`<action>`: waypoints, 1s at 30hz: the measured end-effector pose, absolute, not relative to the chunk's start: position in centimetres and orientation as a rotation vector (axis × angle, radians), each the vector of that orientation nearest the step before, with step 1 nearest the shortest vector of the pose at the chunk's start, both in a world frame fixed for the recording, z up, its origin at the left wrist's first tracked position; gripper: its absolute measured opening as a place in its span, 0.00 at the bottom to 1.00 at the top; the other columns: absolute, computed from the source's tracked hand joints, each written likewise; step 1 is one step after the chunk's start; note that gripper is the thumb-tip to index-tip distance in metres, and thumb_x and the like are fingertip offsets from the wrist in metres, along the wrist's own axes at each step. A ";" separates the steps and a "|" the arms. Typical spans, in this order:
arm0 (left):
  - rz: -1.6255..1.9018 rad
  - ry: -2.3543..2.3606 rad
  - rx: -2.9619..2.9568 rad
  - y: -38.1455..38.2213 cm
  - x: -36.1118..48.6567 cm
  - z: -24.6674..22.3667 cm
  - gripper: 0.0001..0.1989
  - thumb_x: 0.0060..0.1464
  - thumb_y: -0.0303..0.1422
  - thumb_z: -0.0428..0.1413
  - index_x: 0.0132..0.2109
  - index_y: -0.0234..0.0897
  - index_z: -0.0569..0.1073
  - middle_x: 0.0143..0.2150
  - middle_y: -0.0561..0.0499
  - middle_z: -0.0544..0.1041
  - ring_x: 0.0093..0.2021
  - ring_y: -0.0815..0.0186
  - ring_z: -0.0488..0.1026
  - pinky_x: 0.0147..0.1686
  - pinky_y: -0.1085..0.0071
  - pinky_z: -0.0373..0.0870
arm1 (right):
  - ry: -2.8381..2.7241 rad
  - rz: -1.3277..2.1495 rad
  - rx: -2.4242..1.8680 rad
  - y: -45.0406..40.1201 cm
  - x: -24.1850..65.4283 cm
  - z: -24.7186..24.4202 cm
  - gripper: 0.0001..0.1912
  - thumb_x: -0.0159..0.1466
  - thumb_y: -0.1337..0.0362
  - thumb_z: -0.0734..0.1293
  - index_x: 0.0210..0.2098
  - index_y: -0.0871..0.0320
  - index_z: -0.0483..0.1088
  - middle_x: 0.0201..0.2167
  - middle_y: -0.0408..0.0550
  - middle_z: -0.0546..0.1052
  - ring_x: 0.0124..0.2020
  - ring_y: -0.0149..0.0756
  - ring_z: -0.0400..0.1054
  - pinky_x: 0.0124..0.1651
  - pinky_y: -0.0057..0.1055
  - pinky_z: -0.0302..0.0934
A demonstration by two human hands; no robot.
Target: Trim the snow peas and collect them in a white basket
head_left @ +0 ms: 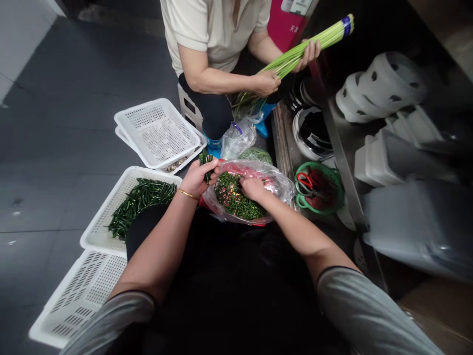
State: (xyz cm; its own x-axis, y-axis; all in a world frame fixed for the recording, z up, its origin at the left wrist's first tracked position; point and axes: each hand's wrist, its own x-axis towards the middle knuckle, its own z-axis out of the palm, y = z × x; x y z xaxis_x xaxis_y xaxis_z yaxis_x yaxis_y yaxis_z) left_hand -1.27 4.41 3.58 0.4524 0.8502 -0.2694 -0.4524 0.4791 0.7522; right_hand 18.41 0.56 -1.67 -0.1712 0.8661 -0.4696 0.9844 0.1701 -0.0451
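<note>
My left hand (201,175) is closed around several dark green peppers (206,166) beside the left rim of a bag-lined red container. My right hand (253,188) reaches into that clear plastic bag (283,190), its fingertips down among small green pieces (246,207) that look like pepper stems. Whether those fingers grip anything is hidden. At the left, a white perforated basket (96,224) holds a heap of long dark green peppers (142,202).
Opposite, a person (210,34) holds long green stalks (314,44). White baskets (158,133) are stacked at the upper left, another white basket (79,296) lies lower left. A green colander (320,207) with red-handled scissors (308,181) stands right, near grey bins (410,222).
</note>
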 end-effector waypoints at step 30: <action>0.841 0.868 0.820 3.4 1.2 2.2 0.15 0.37 0.35 0.66 0.26 0.32 0.68 0.17 0.58 0.66 0.14 0.78 0.58 0.13 0.79 0.52 | 2.509 -1.210 2.040 0.6 18.3 0.9 0.16 0.67 0.58 0.57 0.36 0.61 0.71 0.25 0.43 0.73 0.26 0.29 0.66 0.30 0.24 0.58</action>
